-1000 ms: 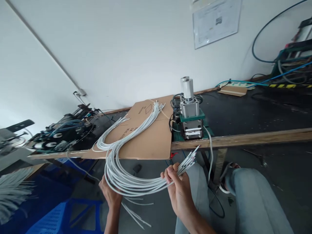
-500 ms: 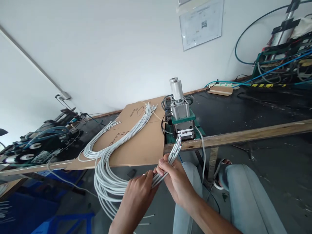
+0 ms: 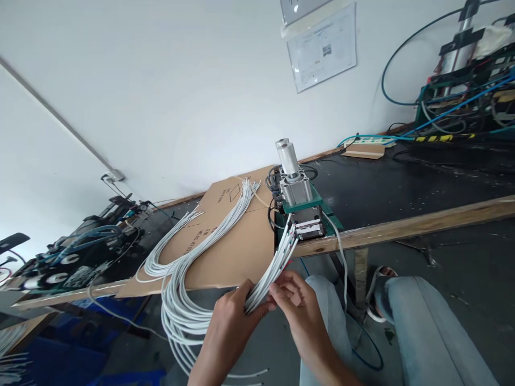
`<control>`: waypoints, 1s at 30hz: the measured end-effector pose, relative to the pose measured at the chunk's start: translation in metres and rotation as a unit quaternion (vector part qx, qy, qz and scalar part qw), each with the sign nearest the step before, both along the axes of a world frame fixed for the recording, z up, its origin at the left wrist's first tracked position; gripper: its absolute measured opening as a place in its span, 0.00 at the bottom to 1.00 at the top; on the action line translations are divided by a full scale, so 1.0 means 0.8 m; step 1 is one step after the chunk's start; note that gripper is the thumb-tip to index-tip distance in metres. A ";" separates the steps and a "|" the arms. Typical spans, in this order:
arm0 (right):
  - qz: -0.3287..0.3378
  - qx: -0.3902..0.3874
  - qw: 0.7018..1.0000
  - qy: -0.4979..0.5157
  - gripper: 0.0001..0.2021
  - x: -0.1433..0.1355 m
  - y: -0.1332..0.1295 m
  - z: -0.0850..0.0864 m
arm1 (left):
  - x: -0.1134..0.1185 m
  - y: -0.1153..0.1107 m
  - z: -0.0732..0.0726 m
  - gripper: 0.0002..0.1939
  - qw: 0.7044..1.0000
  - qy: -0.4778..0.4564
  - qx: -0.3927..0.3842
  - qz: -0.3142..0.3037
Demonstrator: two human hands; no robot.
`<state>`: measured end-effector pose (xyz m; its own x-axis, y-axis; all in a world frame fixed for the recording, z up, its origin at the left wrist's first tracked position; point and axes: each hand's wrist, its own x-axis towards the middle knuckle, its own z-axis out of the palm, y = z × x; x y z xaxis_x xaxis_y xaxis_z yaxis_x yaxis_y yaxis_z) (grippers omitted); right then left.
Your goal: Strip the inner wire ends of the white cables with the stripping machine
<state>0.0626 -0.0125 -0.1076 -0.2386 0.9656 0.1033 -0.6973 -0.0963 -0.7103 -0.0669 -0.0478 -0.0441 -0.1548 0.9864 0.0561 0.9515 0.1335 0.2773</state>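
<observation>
A bundle of thin white cables point(image 3: 267, 279) runs up from my hands to the small press-like machine point(image 3: 301, 201) at the table edge. My left hand point(image 3: 235, 319) is wrapped around the bundle near its lower part. The fingers of my right hand point(image 3: 300, 308) are curled, with thumb and fingertips closed on the right side of the same cables. Stripped, dark-marked cable ends spread just in front of the machine's lower block. The rest of the cables loop down to the left and up onto a cardboard sheet point(image 3: 241, 262).
The black table point(image 3: 402, 187) has a wooden front edge. More machines with hoses stand at the far right point(image 3: 454, 80) and far left point(image 3: 80, 241). A power strip point(image 3: 370, 140) lies by the wall. Blue crates point(image 3: 60, 343) are below left; a co-worker's legs point(image 3: 434, 321) are lower right.
The bundle's ends have fanned out and shifted slightly left. My right hand has slid down from the upper bundle to its right side. The view has tilted slightly.
</observation>
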 end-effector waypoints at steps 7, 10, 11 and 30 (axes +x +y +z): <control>-0.013 0.007 1.000 0.000 0.16 0.014 0.023 0.007 | -0.007 0.001 -0.009 0.12 0.998 -0.023 0.002 -0.060; -0.028 0.005 1.000 -0.002 0.15 0.018 0.030 0.006 | -0.008 0.000 -0.013 0.12 0.995 -0.036 0.019 -0.086; -0.028 0.005 1.000 -0.001 0.15 0.019 0.032 0.005 | -0.008 0.000 -0.013 0.12 0.995 -0.049 0.022 -0.089; -0.017 -0.002 1.000 0.016 0.18 0.038 0.028 -0.022 | 0.000 -0.010 0.001 0.15 0.982 -0.075 0.172 0.025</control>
